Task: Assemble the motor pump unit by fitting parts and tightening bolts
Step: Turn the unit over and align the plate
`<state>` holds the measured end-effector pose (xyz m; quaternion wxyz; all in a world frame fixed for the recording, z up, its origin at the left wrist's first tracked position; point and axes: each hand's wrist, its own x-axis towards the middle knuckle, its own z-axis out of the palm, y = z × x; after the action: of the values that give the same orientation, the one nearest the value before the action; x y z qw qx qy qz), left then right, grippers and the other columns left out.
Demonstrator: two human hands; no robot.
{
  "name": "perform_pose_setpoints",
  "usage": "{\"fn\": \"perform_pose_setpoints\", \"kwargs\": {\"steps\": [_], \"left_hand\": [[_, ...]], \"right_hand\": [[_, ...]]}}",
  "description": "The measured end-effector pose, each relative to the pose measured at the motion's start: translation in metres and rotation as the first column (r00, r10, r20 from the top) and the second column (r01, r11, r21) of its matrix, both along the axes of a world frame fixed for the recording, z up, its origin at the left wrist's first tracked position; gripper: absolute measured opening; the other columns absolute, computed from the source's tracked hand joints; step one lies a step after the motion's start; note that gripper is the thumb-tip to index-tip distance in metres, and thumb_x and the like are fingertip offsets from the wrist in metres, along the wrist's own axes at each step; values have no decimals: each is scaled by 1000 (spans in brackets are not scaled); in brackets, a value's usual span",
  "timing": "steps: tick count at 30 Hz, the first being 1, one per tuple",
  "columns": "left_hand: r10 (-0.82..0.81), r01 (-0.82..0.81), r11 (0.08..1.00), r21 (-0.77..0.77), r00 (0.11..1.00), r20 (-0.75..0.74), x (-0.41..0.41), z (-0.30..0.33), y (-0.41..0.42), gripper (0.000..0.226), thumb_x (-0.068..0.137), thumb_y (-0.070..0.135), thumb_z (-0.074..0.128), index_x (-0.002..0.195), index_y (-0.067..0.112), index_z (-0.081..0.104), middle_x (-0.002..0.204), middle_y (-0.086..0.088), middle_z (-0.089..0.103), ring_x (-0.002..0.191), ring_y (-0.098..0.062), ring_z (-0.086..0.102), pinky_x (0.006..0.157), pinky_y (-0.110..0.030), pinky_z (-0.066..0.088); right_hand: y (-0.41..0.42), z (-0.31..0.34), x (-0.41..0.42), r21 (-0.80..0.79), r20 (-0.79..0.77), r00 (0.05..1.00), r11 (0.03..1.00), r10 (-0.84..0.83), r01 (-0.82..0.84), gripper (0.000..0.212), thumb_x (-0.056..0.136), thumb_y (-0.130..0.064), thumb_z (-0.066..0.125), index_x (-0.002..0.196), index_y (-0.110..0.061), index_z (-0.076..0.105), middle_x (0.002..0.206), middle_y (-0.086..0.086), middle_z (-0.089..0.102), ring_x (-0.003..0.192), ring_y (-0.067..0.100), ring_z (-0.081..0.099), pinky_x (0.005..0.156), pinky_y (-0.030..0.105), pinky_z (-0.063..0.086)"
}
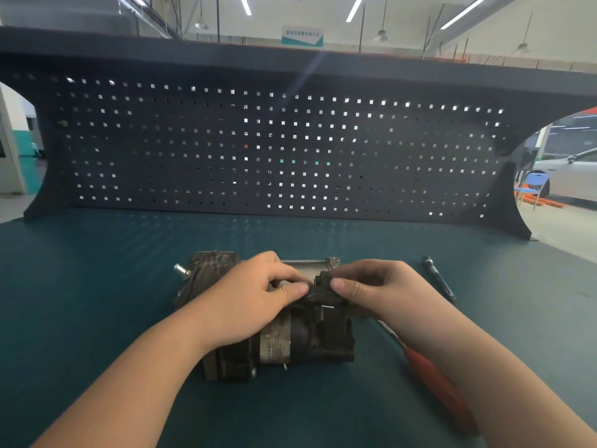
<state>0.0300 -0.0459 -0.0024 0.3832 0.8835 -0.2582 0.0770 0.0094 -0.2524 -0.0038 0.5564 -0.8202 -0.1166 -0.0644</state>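
A dirty, dark motor pump unit (284, 341) lies on the green bench mat, with a silver band round its middle and a short shaft stub (181, 270) at its far left end. Both hands meet on top of it. My left hand (258, 295) and my right hand (371, 286) pinch a small dark part (323, 287) between thumbs and curled fingers, right on the unit's upper side. What lies under the fingers is hidden.
A red-handled tool (442, 386) lies on the mat under my right forearm. A slim dark tool (439, 279) rests to the right of the unit. A black pegboard (281, 150) walls off the back of the bench. The green mat (97, 286) stretches left and right.
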Motion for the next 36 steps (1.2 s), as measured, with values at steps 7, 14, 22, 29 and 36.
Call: {"fn": "perform_pose_setpoints", "kwargs": {"steps": [7,14,22,29,36], "left_hand": [[8,-8,1000,-10,1000,0,1,-2,-2,13,90,43,58,88,40,70,85,9,51,84,-4,55,81,-23,43],[6,-6,1000,-25,1000,-1,2,-5,-5,22,93,40,56,108,41,72,76,14,47,79,5,51,71,-12,35],[15,-13,997,-71,999,41,3,-8,-6,16,91,40,59,92,39,74,72,25,47,74,3,50,67,-12,35],[3,4,995,-104,998,64,3,-9,-7,14,90,38,61,81,42,72,73,24,46,74,2,50,68,-13,37],[-25,25,996,-91,1000,8,3,-4,-3,13,87,36,67,86,30,79,66,18,48,71,1,51,71,-16,40]], "right_hand": [[0,2,0,95,-121,993,995,11,1,13,86,-19,70,77,-9,68,79,4,70,77,15,66,78,34,59],[-2,2,1,175,-195,977,983,82,-47,12,90,-15,64,84,-4,62,79,4,67,76,14,64,73,32,58],[0,-3,3,261,-154,987,965,47,-5,10,86,-12,68,78,-7,71,76,5,70,69,12,65,64,25,53],[3,-4,3,268,-109,994,963,23,7,10,87,-10,67,87,-6,75,85,10,75,80,16,70,64,23,53],[0,3,0,17,-189,981,999,-31,35,9,83,-33,71,77,-36,76,66,-18,64,63,1,53,54,20,46]]}}
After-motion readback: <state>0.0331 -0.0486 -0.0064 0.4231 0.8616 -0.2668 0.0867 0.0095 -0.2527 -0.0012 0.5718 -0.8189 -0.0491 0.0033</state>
